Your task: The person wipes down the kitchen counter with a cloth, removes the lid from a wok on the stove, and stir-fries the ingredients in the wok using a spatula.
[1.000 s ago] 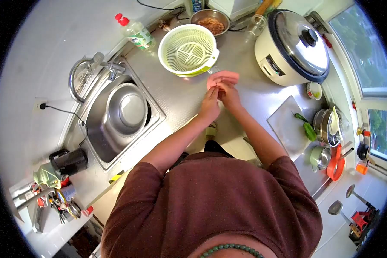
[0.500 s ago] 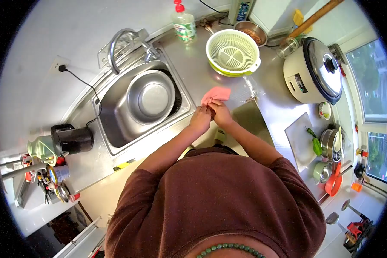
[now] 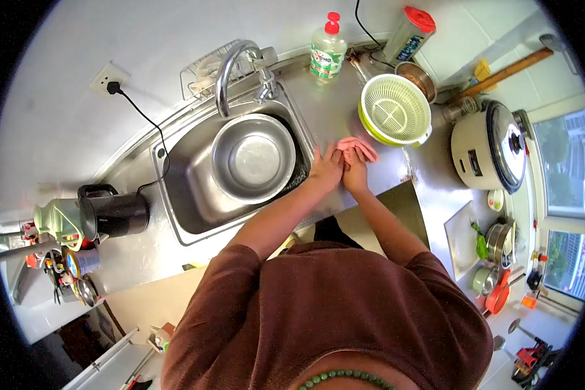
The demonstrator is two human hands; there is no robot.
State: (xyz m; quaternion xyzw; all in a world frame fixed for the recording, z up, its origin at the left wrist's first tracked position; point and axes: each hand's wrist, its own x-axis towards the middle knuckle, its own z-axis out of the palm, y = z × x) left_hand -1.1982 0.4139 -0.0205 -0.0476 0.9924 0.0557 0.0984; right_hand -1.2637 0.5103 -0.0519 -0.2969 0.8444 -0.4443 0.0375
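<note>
Beside sink (image 3: 188, 203), hands (image 3: 327, 168) on pink cloth (image 3: 361, 149); bottle label (image 3: 325, 61) seemingly "OMO".

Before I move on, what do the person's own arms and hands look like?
The left sleeve and right sleeve are short, plain and dark brownish-maroon, matching the shirt. The left hand and right hand wear no gloves. No watch or bracelet shows; rings are too small to tell.

A pink cloth (image 3: 364, 149) – crumpled into uneven folds – sits against both hands (image 3: 355, 175), between sink (image 3: 187, 198) and colander (image 3: 396, 109).
</note>
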